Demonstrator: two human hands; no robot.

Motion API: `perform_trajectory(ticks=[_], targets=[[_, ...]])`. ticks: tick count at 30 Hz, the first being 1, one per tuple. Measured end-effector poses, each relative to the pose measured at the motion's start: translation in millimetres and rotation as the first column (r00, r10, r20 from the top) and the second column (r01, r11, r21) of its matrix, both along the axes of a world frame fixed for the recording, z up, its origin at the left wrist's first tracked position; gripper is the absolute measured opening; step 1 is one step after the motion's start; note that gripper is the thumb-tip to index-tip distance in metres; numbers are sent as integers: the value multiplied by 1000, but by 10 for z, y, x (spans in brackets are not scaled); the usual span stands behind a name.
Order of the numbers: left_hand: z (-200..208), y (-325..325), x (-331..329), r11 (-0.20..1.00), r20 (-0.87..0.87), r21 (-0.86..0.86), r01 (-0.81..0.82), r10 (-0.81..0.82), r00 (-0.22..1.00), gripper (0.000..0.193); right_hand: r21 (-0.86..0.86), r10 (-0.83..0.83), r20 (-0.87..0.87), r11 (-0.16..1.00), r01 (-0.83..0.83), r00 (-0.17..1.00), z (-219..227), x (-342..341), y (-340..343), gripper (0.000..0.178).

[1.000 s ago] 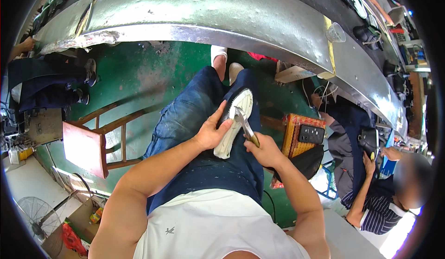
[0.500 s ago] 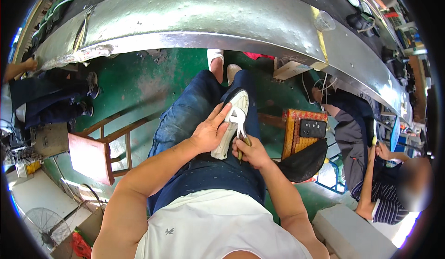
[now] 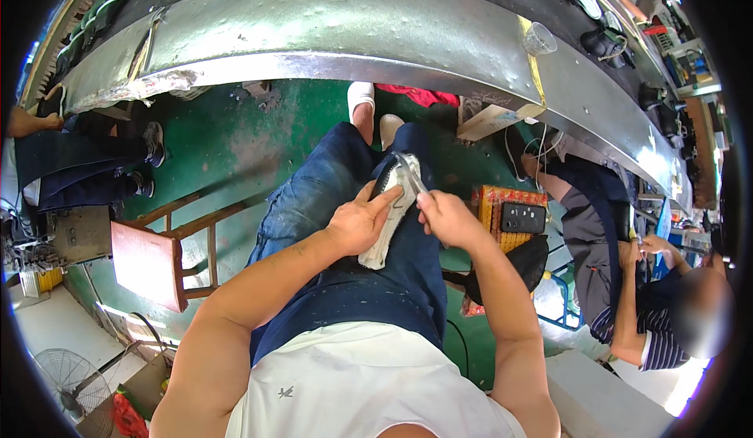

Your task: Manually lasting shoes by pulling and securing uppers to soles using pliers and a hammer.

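Note:
Across my lap lies a shoe upper point(image 3: 379, 247), its pale underside turned up and its dark edge showing round the toe. My left hand point(image 3: 357, 225) holds it from the left side, index finger stretched over the underside. In my right hand point(image 3: 449, 217) is a pair of metal lasting pliers point(image 3: 412, 174), the fist closed round the handles. Their head lies against the toe end of the shoe; the exact place of the jaws is blurred. Most of the handles are hidden by my right fingers.
A metal-covered bench point(image 3: 314, 30) curves across ahead, with a clear plastic cup point(image 3: 540, 39) on it. A wooden stool point(image 3: 149, 261) stands left. On the right, a phone point(image 3: 523, 218) and a black cloth point(image 3: 527, 265) lie on a woven seat. A seated person point(image 3: 627, 312) works farther right.
My right hand has moved forward with the pliers, from the middle of the shoe to its toe end. My left hand stays on the shoe, its fingers slightly more bent.

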State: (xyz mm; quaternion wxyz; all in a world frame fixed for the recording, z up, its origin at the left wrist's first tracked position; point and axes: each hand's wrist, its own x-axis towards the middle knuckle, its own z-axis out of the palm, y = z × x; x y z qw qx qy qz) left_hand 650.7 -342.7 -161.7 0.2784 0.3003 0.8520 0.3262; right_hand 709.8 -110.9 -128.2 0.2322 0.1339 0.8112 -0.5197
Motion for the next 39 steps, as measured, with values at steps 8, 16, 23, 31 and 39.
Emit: perform_trajectory(ticks=[8, 16, 23, 31, 39], targets=[[13, -72, -37, 992, -25, -93, 89, -92, 995, 65, 26, 58, 52, 998, -60, 997, 9, -103, 51, 46], [-129, -32, 99, 980, 74, 50, -191, 187, 980, 85, 323, 330, -174, 909, -263, 928, -45, 198, -144, 40], [-127, -20, 51, 984, 191, -29, -177, 179, 965, 89, 381, 257, -275, 914, -140, 926, -33, 452, -301, 39], [-417, -504, 151, 953, 538, 294, -69, -106, 836, 115, 386, 263, -141, 902, -191, 954, 46, 563, -278, 40], [-203, -415, 87, 978, 487, 206, -22, -83, 869, 121, 262, 203, -31, 947, -188, 979, -96, 819, -356, 36]])
